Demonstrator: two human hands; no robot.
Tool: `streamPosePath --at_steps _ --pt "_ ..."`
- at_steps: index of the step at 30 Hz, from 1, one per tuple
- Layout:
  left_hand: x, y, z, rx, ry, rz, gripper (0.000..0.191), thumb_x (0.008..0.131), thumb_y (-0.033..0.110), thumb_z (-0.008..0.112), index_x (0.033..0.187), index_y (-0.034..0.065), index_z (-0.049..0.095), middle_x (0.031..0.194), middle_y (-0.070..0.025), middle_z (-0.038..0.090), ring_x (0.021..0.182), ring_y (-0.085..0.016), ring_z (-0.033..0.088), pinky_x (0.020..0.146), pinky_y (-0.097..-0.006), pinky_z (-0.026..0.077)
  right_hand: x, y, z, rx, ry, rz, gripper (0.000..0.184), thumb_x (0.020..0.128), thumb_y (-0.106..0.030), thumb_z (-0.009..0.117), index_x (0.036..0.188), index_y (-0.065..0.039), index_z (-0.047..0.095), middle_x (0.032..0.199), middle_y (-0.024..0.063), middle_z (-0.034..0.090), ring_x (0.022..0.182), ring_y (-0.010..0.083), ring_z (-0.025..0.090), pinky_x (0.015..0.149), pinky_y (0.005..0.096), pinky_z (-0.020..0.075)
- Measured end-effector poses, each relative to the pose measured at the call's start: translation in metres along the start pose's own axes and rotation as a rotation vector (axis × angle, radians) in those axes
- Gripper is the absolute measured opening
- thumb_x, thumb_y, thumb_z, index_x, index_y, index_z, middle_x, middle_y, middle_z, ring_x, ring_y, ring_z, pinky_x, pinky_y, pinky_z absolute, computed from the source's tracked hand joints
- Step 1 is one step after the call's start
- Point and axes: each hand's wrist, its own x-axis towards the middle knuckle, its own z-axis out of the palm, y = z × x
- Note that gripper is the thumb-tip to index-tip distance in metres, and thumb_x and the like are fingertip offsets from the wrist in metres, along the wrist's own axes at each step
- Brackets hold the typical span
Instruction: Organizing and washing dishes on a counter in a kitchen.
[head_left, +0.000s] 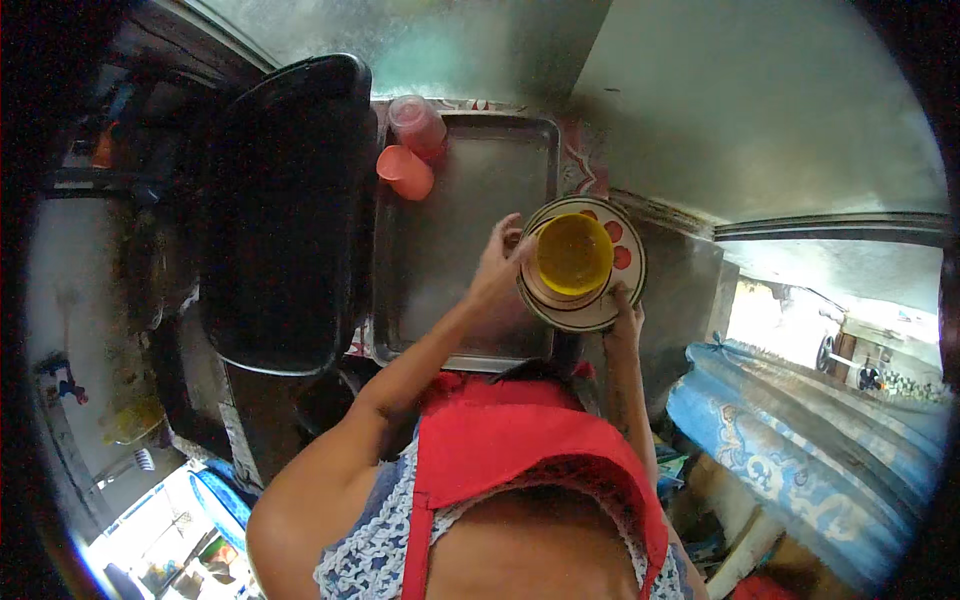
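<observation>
A cream plate (635, 281) with a dark-lined rim and red round prints bears a yellow bowl (575, 253), which sits above another pale rim. My right hand (624, 319) grips the plate at its lower right edge, thumb on top. At the left side of the plate is my left hand (504, 259), fingers curled and the blurred thumb over the rim beside the yellow bowl; whether it grips is unclear. Left of and below the dishes lies a rectangular metal tray (457, 247). A coral plastic cup (406, 173) and a pink translucent container (417, 124) are at its upper left corner.
A large black basin (281, 225) stands along the tray's left side. Patterned red and white cloth (581, 169) shows beyond the tray's right edge. Grey walls (750, 112) rise behind and at right. Blue patterned fabric (780, 450) hangs at lower right.
</observation>
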Motion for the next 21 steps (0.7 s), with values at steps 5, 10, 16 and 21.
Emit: streamPosePath --at_steps 5,10,16,21 --pt "0.032 -0.039 -0.075 0.118 0.817 0.268 0.087 0.076 0.029 0.072 0.138 0.0006 0.018 0.135 -0.0169 0.032 0.126 -0.029 0.032 0.105 -0.0371 0.026 -0.012 0.003 0.003 0.112 -0.009 0.038 0.043 0.084 -0.02 0.065 0.12 -0.002 0.047 0.107 0.0112 0.058 0.09 0.0229 0.061 0.071 0.0369 0.0538" --pt "0.075 -0.041 -0.133 0.369 0.89 0.647 0.1 0.066 0.029 0.079 0.138 -0.0003 0.016 0.136 -0.0202 0.03 0.126 -0.032 0.032 0.105 -0.0394 0.026 -0.01 0.012 0.004 0.01 -0.046 -0.03 0.036 0.086 -0.014 0.061 0.117 -0.001 0.048 0.105 0.0096 0.059 0.09 0.0215 0.061 0.071 0.0337 0.053" --pt "0.071 -0.016 -0.127 0.469 0.775 0.631 0.09 0.062 0.027 0.08 0.131 0.0 0.029 0.124 -0.0186 0.043 0.119 -0.031 0.04 0.099 -0.042 0.034 -0.012 0.019 0.003 -0.026 -0.013 -0.054 0.03 0.086 -0.016 0.062 0.111 -0.002 0.053 0.1 0.008 0.061 0.088 0.0182 0.06 0.07 0.0318 0.0506" --pt "0.031 0.011 -0.092 1.088 0.654 0.805 0.082 0.06 0.029 0.082 0.126 0.003 0.041 0.117 -0.0144 0.052 0.112 -0.029 0.046 0.094 -0.0411 0.039 -0.007 0.028 -0.005 0.106 -0.046 -0.116 0.034 0.086 -0.019 0.063 0.113 -0.003 0.051 0.105 0.0082 0.059 0.093 0.0184 0.058 0.077 0.0341 0.0492"
